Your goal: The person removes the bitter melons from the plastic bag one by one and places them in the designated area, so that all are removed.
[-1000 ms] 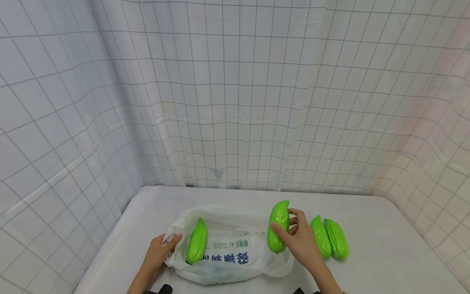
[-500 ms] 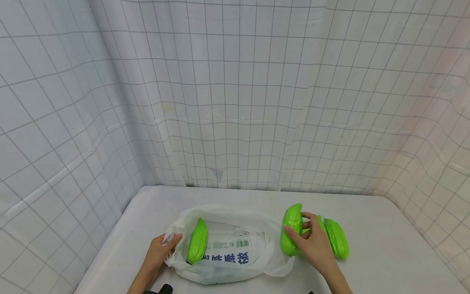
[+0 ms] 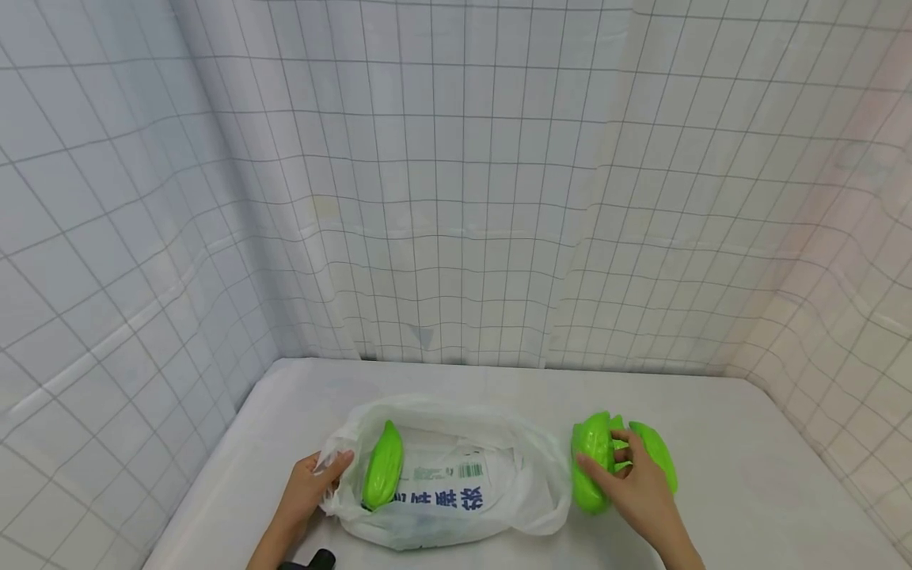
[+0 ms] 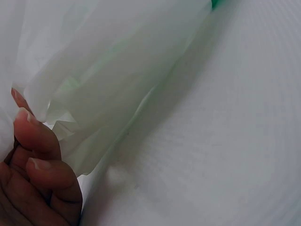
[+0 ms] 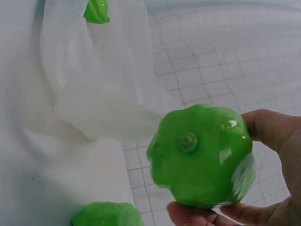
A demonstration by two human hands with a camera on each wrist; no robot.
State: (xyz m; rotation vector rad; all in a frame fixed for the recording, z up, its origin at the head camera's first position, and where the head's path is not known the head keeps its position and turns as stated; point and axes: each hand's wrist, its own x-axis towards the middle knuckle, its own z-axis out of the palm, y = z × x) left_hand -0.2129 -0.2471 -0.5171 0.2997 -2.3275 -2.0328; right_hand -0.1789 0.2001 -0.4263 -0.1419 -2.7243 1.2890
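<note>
A person's right hand (image 3: 636, 479) grips a green gourd (image 3: 590, 467) at the right end of a white plastic bag (image 3: 530, 483) on a white desk (image 3: 755, 451), while the left hand (image 3: 311, 487) pinches the bag's left rim. The right hand's thumb lies along one side of the gourd and its fingers curl against the other, parted by the gourd's full width; the right wrist view shows the gourd's stem end, with its small round nub, toward the camera. Whether the gourd's underside touches the desk cannot be told. It sits just outside the bag, in front of a third gourd (image 3: 617, 423), mostly hidden by the hand and the held one, and a fourth gourd (image 3: 659, 451), partly covered by the hand at far right. A second gourd (image 3: 385, 467) lies inside the bag near its left end, tip pointing away from the person. The left hand's fingers are bent, thin plastic gathered between thumb and fingers. The bag's mouth gapes upward, showing blue lettering (image 3: 456, 499) and a barcode (image 3: 470, 470) inside. A black object (image 3: 323, 560) shows beside the left wrist, and a white gridded curtain (image 3: 456, 182) hangs behind the desk.
</note>
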